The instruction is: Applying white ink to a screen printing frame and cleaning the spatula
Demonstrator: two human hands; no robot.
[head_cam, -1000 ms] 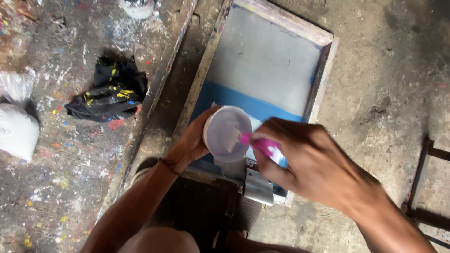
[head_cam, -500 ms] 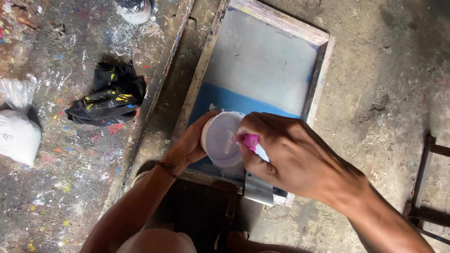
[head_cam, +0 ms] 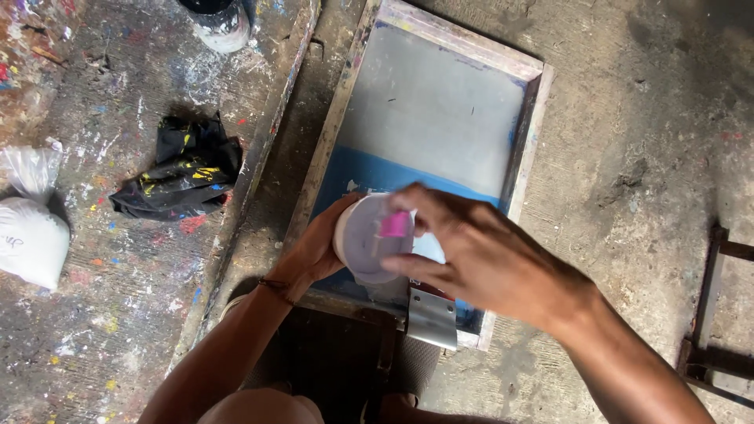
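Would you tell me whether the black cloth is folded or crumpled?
Crumpled: the black cloth lies bunched in uneven creases on the paint-spattered floor.

Both hands crowd the near end of the framed screen; its grey far half lies open. Left of the frame, a black rag and a white bag sit on the paint-spattered floor, with bare patches between them.

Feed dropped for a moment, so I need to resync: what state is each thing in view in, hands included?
Left hand: gripping the white cup from the side.
Right hand: holding a pink tool in the cup.
White cup: open, tilted over the frame.
Pink tool: tip inside the cup.
Screen frame: lying flat, blue band across the mesh.
Black rag: crumpled, paint-stained.
White bag: tied shut.
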